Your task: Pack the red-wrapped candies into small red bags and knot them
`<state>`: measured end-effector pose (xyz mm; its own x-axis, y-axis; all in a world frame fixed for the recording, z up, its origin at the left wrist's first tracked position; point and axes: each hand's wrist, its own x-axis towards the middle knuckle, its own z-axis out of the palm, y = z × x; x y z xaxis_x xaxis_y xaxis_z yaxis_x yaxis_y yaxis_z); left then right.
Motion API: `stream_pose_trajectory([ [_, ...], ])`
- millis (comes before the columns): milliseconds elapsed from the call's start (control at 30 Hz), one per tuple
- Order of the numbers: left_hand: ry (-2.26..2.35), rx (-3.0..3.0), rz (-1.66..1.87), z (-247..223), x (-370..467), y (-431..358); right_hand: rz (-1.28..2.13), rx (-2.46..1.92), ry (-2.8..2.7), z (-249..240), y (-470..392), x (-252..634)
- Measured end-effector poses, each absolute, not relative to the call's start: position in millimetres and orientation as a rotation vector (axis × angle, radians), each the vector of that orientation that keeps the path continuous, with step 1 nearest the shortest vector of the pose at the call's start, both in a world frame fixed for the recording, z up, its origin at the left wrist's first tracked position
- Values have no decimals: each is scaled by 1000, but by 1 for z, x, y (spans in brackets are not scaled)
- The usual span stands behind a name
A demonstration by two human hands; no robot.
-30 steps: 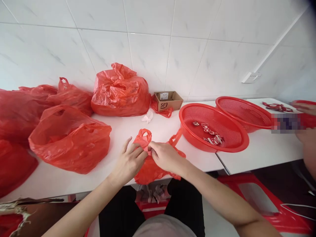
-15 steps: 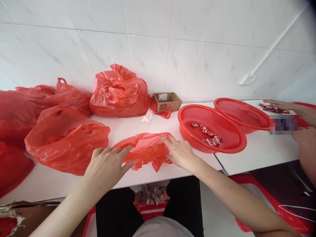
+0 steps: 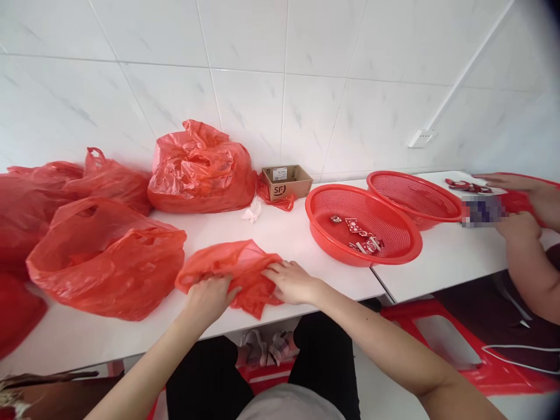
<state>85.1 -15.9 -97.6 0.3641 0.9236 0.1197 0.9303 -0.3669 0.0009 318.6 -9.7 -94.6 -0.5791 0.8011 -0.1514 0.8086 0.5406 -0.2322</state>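
Note:
A crumpled red plastic bag [image 3: 249, 262] lies on the white table in front of me. My left hand [image 3: 210, 296] is at its near left side, fingers bent into the plastic and thumb pointing right. My right hand [image 3: 292, 282] has its fingertips on the bag's right side, with the fingers curled around the plastic. To the left stands a larger red bag [image 3: 109, 262] with its top open. On the right, a red perforated basket [image 3: 324, 239] holds several small red and white pieces [image 3: 367, 245].
Full red bags [image 3: 199, 175] stand along the tiled wall. Behind the table's middle are a small cardboard box [image 3: 286, 182] and a white tissue [image 3: 252, 210]. A second basket [image 3: 420, 195] is at the right, near another person's hands [image 3: 520, 224].
Both hands have closed on the red bag, which is now more bunched and has shifted slightly left. The view has turned a little to the right. The other person's hands have moved slightly.

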Motion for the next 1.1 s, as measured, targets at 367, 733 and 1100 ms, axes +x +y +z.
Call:
stream_pose_trajectory([
  [367,-1827,-2776,-289,-89,112,-46,-537,1473,2895,-74,-5,280],
  [733,-2232,-2655,-470,-103,77,-45,-104,1494,2605,-46,13,329],
  [1100,-2288,-2338,-848,-128,87,-23,-565,1566,2544,-92,-8,289],
])
